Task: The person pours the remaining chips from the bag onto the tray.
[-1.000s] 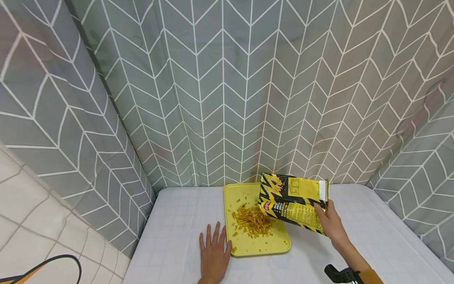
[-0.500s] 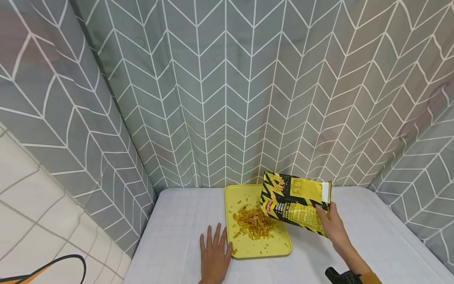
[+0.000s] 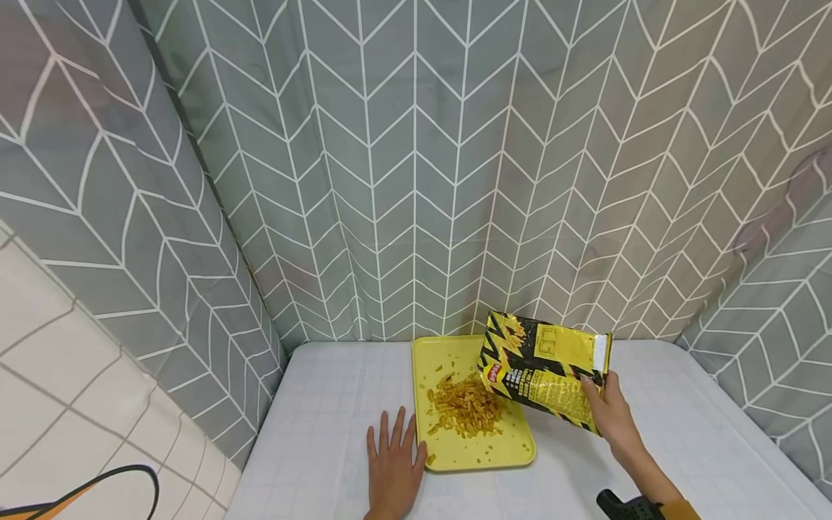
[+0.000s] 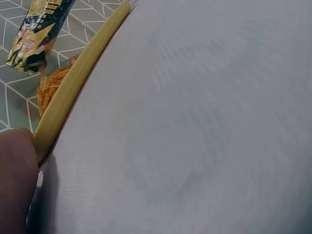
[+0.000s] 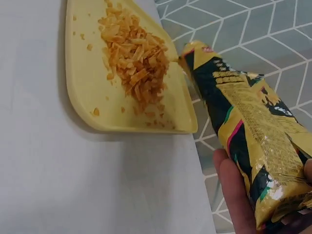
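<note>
At the near edge, a mustard sleeve (image 3: 679,510) and a black wrist device (image 3: 627,507) come in on the right, and an orange shape with a black outline (image 3: 48,511) sits low on the left, against pale tiles (image 3: 71,404) with darker joints. The left hand (image 3: 395,466) lies palm down on a white table (image 3: 318,404), fingers spread apart, its thumb against the side of a yellow tray (image 3: 455,456). The tabletop is smooth, with faint squares and rounded far corners. In the tray is a loose heap of orange-brown chips (image 3: 468,408), with stray bits around it. The right hand (image 3: 614,419) has its fingers clamped on one end of a black-and-yellow bag (image 3: 546,368); the bag's other end hangs over the tray's right side, beside the heap. Beyond the table, grey curtains (image 3: 390,180) with white chevron lines close off the back and both sides.
</note>
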Demonstrator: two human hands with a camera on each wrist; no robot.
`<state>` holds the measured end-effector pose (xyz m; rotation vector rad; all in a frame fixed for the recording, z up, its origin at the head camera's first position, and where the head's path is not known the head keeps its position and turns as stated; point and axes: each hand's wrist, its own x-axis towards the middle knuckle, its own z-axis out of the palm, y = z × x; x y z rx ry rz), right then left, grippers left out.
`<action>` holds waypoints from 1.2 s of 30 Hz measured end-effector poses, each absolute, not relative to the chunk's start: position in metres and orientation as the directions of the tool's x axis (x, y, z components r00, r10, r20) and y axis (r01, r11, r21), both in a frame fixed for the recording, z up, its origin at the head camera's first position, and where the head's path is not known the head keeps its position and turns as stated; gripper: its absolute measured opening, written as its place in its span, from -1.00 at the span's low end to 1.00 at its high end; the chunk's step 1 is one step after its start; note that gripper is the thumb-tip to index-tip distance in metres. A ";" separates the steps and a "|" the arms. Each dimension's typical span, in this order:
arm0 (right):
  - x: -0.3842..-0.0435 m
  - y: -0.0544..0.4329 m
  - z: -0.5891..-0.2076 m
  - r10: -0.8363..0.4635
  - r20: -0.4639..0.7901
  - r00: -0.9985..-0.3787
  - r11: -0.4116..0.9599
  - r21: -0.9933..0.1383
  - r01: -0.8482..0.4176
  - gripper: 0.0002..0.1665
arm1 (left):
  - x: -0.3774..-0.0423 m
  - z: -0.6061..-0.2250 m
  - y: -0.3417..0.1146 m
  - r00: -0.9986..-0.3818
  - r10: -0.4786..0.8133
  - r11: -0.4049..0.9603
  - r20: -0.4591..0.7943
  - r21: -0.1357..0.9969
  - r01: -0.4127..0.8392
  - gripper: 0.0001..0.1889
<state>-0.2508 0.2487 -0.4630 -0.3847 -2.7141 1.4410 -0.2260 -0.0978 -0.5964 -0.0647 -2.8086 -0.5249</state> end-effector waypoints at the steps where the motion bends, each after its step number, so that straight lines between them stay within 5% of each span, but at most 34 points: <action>1: -0.251 0.249 -0.463 0.233 -0.087 -0.969 0.513 -0.835 0.199 -0.20 | -0.226 -0.597 -0.098 -0.959 -0.008 0.933 0.285 0.348 0.096 -0.42; 5: -0.251 0.251 -0.462 0.206 -0.129 -0.970 0.413 -0.887 0.206 -0.17 | -0.227 -0.597 -0.098 -0.962 -0.010 0.933 0.274 0.348 0.090 -0.42; 12: -0.252 0.250 -0.461 0.224 -0.063 -0.973 0.592 -0.784 0.187 -0.23 | -0.227 -0.597 -0.097 -0.966 -0.011 0.937 0.257 0.341 0.080 -0.41; 19: -0.252 0.252 -0.462 0.199 -0.116 -0.973 0.481 -0.854 0.200 -0.20 | -0.227 -0.596 -0.097 -0.969 -0.008 0.937 0.245 0.340 0.078 -0.41; 26: -0.253 0.252 -0.464 0.208 -0.064 -0.976 0.590 -0.788 0.177 -0.24 | -0.227 -0.596 -0.097 -0.973 -0.010 0.934 0.232 0.350 0.073 -0.41; 32: -0.251 0.252 -0.464 0.178 -0.090 -0.980 0.481 -0.861 0.167 -0.24 | -0.226 -0.598 -0.097 -0.970 -0.007 0.933 0.244 0.350 0.081 -0.41; 36: -0.252 0.252 -0.462 0.172 -0.055 -0.983 0.534 -0.833 0.141 -0.25 | -0.227 -0.598 -0.097 -0.972 -0.009 0.936 0.234 0.344 0.074 -0.41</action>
